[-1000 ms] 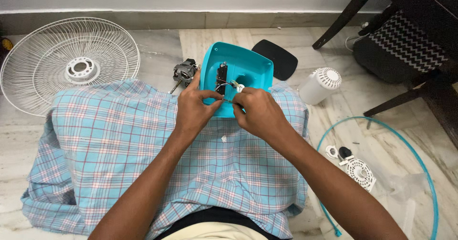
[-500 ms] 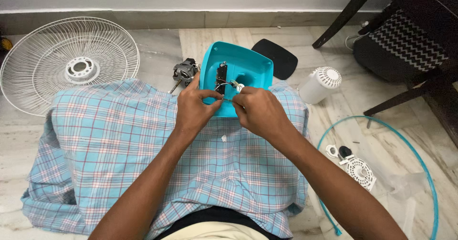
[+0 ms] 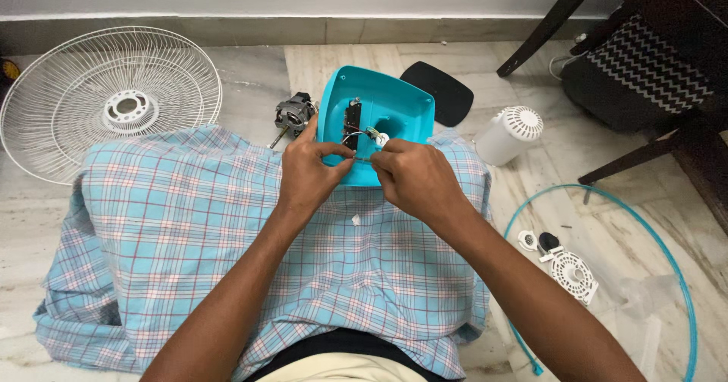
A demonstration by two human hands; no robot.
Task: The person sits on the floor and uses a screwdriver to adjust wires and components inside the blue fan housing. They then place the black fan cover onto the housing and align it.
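Note:
A turquoise plastic fan housing [image 3: 394,105] lies open-side up at the far edge of my lap, on a blue checked cloth [image 3: 174,230]. Inside it sit a small black part and thin wires [image 3: 356,128]. My left hand [image 3: 307,173] steadies the housing's near left edge, thumb and fingers pinched at the wires. My right hand [image 3: 413,177] meets it from the right, fingertips closed on the same wires near a small white connector [image 3: 381,137].
A white wire fan guard [image 3: 106,101] lies at the far left. A grey motor [image 3: 294,114] and a black oval plate [image 3: 446,90] sit beside the housing. A white cylindrical cover [image 3: 509,133], a turquoise ring [image 3: 667,260], small white parts [image 3: 569,270] and dark chair legs [image 3: 629,158] fill the right.
Both hands have stayed at the wires inside the housing, with only slight finger movement. The housing has not shifted.

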